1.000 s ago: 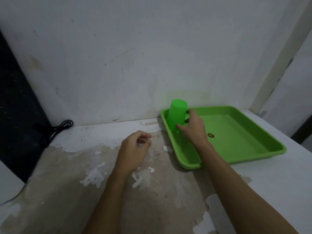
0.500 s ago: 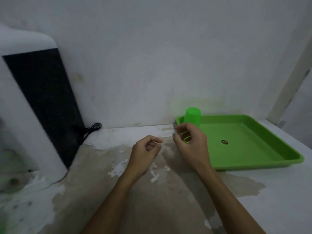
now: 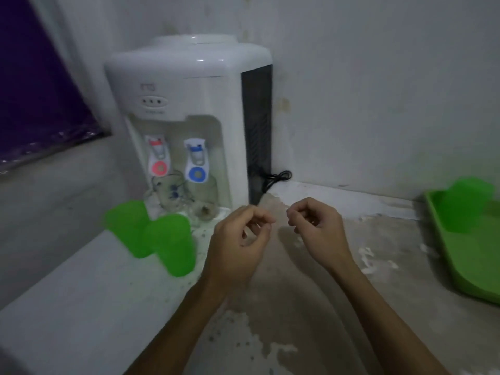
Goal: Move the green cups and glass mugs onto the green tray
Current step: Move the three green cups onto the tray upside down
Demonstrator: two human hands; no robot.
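Both hands empty, fingers loosely curled: left hand point(image 3: 238, 242), right hand point(image 3: 319, 231). Two upside-down green plastic cups point(image 3: 151, 236) just left of left hand; clear glass mugs point(image 3: 184, 196) (blurry, maybe three) under white dispenser point(image 3: 189, 104). Third green cup point(image 3: 468, 204) on green tray point(image 3: 470, 269), far right.

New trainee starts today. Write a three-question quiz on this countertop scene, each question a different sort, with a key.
1. True or false: the left hand holds a green cup.
2. How many green cups stand beside the water dispenser? A) one B) two C) four
3. Fill in: the cup on the far right stands on the green ____.

Key: 1 false, both it and the right hand are empty; 2 B, the left cup and front cup; 3 tray.
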